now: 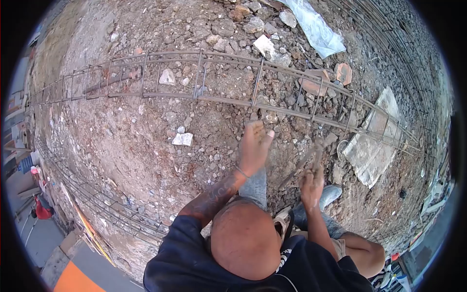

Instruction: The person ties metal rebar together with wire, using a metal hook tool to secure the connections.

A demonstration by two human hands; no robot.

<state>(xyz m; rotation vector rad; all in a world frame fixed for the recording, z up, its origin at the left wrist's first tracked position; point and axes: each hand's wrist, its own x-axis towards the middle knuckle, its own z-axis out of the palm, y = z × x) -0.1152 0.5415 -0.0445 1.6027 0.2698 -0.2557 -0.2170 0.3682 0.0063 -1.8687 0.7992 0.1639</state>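
Note:
A long rebar cage point(224, 100) of thin rods and square ties stretches across the rubble. Just below its near rod is my left hand point(255, 148), fingers pointing at the cage, thumb held apart and nothing visible in the grasp. A bracelet circles that wrist. My right hand point(312, 185) is closed around one handle of a metal pincer-like tool point(318, 150), blurred by motion. The tool's other handle slants down to the left, and its head lies near the cage's lower rod without visible contact.
A pale broken slab point(374, 146) sits under the cage's right end. Clear plastic point(314, 29) and brick pieces point(343, 73) lie beyond. More rebar cages point(97, 194) flank the left and right. A person in red point(43, 208) is far left. Boots and a bald head show below.

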